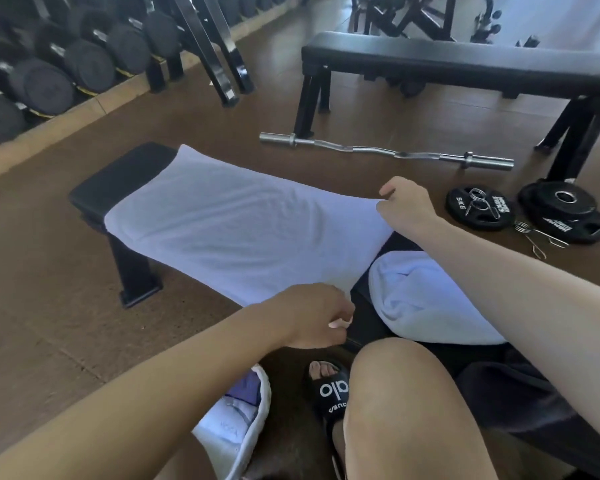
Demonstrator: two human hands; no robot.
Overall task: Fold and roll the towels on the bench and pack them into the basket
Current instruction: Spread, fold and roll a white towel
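Brown gym flooring [49, 271] surrounds a black bench [118, 181], the landmark for everything else. A white towel [229, 223] lies spread flat along the bench top, its far end short of the bench's far end. At the towel's near edge, the right hand [406, 199] pinches one corner and the left hand [316, 317] pinches the other, fingers curled together. A bunched second towel [426, 299] sits on the bench nearer the person. Below the bench's near end, a white basket [257, 410] stands on the floor. Beyond the bench lie a curl bar [385, 150] and weight plates [565, 209].
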